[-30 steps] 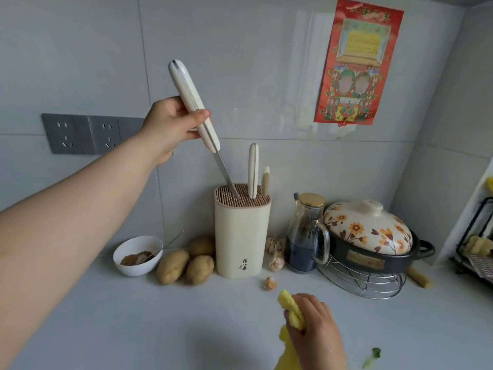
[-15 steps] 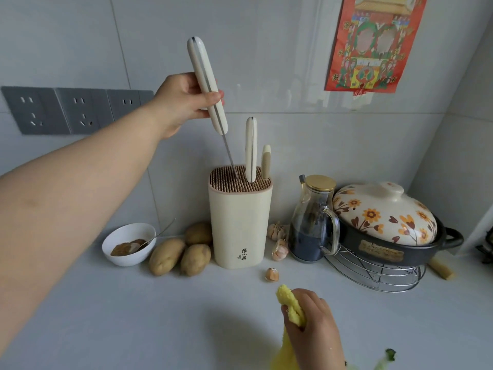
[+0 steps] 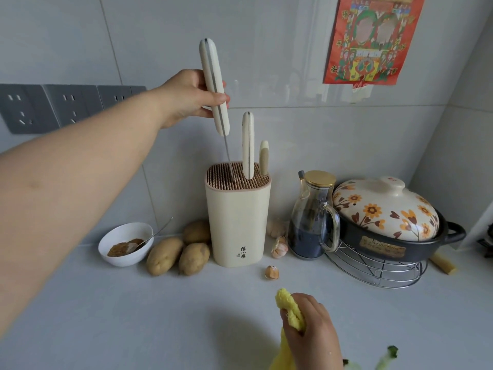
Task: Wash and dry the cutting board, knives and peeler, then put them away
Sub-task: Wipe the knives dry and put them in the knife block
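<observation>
The right hand (image 3: 312, 332), nearest the camera at the bottom edge, has its fingers curled round a bunched yellow cloth (image 3: 292, 312), which it holds just above the pale countertop (image 3: 133, 316). To its right, at the frame's edge, lie some green-tipped vegetable scraps (image 3: 390, 355).

Further back, a loose garlic clove (image 3: 272, 272) sits on the counter in front of a cream knife block (image 3: 237, 220). Three potatoes (image 3: 165, 256) lie huddled against the block's left side. Left of them is a white bowl (image 3: 120, 260) with brown paste and a spoon (image 3: 157, 233) leaning in it. On the block's right are a garlic bulb (image 3: 280, 247) and a glass jug (image 3: 312, 222) with a gold lid. Beyond the jug, a dark clay pot (image 3: 394, 244) with a flowered lid (image 3: 381, 209) stands on a wire rack (image 3: 373, 273).

Above the block, the left hand (image 3: 186, 97) pinches the cream handle of a knife (image 3: 213, 86) between thumb and fingers. The knife hangs nearly upright, its thin blade pointing down and its tip meeting the slotted top on the left side. Two more cream handles (image 3: 248, 145) stand seated in the block's right side, the rightmost one shorter.

On the tiled wall behind are grey sockets (image 3: 53, 105) at left and a red poster (image 3: 370, 41) at upper right.
</observation>
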